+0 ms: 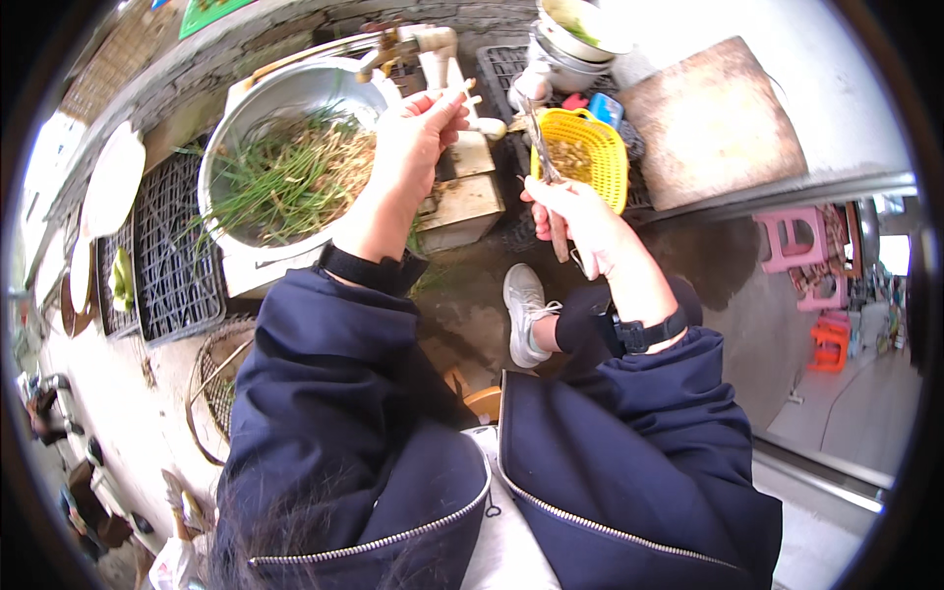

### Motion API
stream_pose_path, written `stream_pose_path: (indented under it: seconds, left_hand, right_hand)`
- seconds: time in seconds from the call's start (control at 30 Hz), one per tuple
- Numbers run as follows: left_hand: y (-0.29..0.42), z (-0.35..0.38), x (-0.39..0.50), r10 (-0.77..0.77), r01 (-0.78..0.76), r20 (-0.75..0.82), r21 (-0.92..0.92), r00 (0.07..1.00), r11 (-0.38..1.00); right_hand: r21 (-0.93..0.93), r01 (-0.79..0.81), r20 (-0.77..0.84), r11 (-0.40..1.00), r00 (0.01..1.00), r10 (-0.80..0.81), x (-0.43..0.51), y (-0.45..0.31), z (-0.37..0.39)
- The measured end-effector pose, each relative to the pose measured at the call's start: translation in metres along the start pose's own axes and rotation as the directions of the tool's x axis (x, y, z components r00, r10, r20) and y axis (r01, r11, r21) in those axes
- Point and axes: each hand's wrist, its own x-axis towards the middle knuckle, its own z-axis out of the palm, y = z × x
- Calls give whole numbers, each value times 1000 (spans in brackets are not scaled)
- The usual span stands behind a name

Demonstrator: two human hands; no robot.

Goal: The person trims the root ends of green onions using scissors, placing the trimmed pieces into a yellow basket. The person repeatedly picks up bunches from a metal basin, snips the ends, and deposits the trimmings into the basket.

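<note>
My left hand (426,136) is raised beside the right rim of a wide metal basin (209,177), thumb and fingers pinched together. Small pale bulbs (470,85) show at its fingertips. Long green stalks with dry, straw-coloured ends (310,173) lie heaped in the basin. My right hand (579,217) grips the wooden handle of a knife (558,240), and its dark, worn blade (541,144) points away from me. Just beyond that hand sits a yellow plastic basket (611,166) with small pale pieces (571,157) in it.
A brass tap (380,55) with pale pipe fittings (440,44) stands behind the basin. Stacked bowls (571,66) and a wooden board (719,125) lean near the wall at right. Black plastic crates (177,243) lie left. Pink stools (789,236) stand beyond the doorway.
</note>
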Motion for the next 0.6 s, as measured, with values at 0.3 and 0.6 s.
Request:
stream_pose_path:
  seconds: [0.3,0.6]
  left_hand:
    - [-90,81,-8,-81,58,127,178,989,982]
    - [-144,115,-9,-179,150,73,296,981,943]
  right_hand:
    - [59,-11,-289,998,957,27,-20,51,-56]
    - [27,-105,-153,994,982,108,1,87,-103]
